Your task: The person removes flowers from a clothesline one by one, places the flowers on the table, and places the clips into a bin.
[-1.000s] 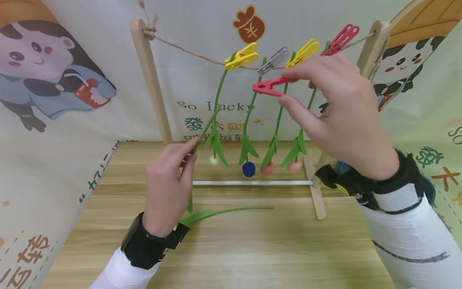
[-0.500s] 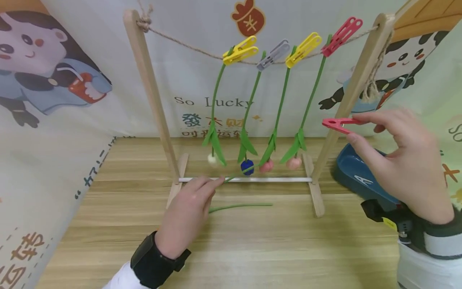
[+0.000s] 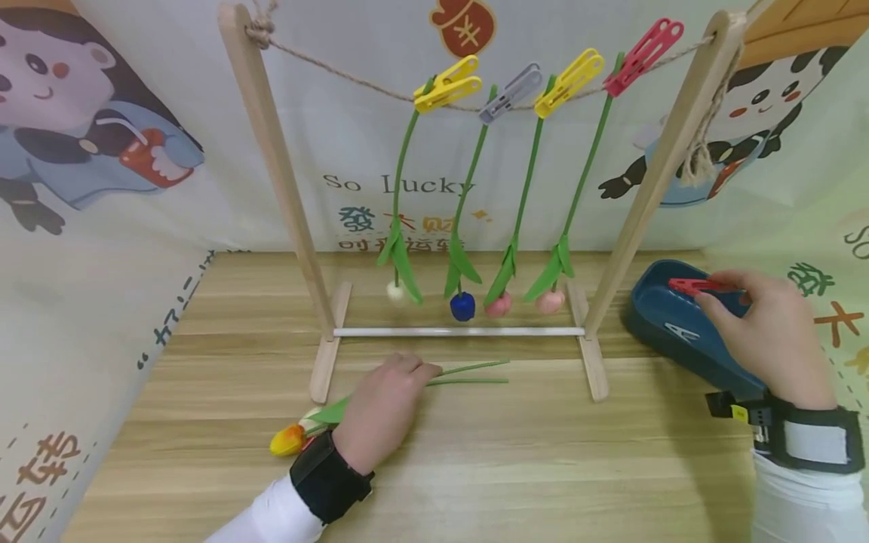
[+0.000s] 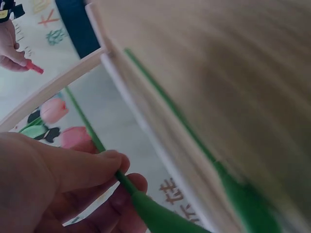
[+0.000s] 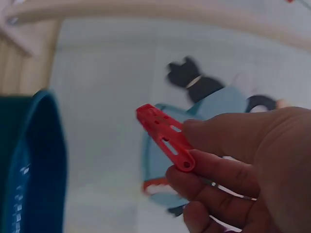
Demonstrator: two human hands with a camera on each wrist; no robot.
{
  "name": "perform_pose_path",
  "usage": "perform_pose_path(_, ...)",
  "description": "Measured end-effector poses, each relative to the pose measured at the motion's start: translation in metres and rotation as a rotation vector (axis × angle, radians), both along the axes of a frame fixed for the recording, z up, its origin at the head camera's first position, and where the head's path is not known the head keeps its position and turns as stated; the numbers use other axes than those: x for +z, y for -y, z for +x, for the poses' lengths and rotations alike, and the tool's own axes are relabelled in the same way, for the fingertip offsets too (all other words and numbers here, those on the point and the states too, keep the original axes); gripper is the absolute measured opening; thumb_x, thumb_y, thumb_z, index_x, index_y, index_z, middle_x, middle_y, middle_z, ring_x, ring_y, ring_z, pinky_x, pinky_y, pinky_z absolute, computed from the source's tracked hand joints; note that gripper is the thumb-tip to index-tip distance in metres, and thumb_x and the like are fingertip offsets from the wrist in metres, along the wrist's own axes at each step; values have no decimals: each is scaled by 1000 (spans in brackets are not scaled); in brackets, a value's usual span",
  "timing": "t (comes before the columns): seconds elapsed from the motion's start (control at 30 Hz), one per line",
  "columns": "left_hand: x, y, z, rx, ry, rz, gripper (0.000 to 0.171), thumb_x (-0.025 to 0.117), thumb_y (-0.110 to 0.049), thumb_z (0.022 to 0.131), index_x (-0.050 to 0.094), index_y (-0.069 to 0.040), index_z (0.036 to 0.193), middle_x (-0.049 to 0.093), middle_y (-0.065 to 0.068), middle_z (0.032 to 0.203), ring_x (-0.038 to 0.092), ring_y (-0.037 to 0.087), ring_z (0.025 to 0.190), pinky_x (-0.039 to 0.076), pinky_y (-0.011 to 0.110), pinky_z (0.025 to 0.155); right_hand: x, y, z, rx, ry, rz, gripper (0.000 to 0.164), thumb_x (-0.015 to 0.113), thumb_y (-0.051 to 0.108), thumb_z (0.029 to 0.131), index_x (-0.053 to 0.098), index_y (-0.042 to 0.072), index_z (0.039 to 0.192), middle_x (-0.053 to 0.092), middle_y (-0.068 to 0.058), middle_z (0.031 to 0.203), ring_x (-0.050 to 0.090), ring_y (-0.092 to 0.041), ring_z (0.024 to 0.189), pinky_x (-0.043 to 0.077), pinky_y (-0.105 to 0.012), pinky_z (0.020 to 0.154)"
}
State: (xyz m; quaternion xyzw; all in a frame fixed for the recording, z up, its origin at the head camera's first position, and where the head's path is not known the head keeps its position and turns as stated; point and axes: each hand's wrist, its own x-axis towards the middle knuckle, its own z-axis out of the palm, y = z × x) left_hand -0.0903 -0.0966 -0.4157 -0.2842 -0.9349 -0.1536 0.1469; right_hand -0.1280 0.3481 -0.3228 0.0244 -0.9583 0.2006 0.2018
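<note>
Head view, right: red plastic clothespin (image 3: 691, 286), fingertip-pinched in my right hand (image 3: 781, 332) (a slip could drop it). Lower centre: thin green stem (image 4: 127, 183), pinched in my left hand (image 3: 388, 403); tugging might bend it.

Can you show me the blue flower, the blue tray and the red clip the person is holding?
Blue flower (image 3: 463, 307): head view, on its bloom, which hangs downward.
Blue tray (image 3: 657, 344): head view, on its side wall.
Held red clip (image 5: 161, 130): right wrist view, on the middle of its body.
</note>
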Motion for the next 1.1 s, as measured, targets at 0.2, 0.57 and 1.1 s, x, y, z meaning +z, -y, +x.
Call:
perform_pose_path(0.2,-14,-7,-5,9,37,-58,29,74,11,89,80,-9,110,73,5,98,68,24,90,62,39,78,-29,-30,-13,-48,222,34,38,69,21,103,66,-14,120,67,-36,106,59,-48,84,40,-56,69)
perform_pose_path(0.57,-22,-10,-11,28,99,-113,25,75,6,92,80,-11,109,75,4,100,68,23,89,61,39,79,-53,-66,-27,-66,557,-4,43,65,22,101,61,-11,130,60,-39,125,56,-58,109,49,-65,78)
perform_pose_path(1.1,-29,-10,-14,43,84,-99,23,75,7,92,80,-10,106,66,4,92,67,24,86,61,39,72,-68,-81,-40,53,690,13,42,64,19,101,65,-12,128,66,-37,123,57,-59,114,53,-66,84)
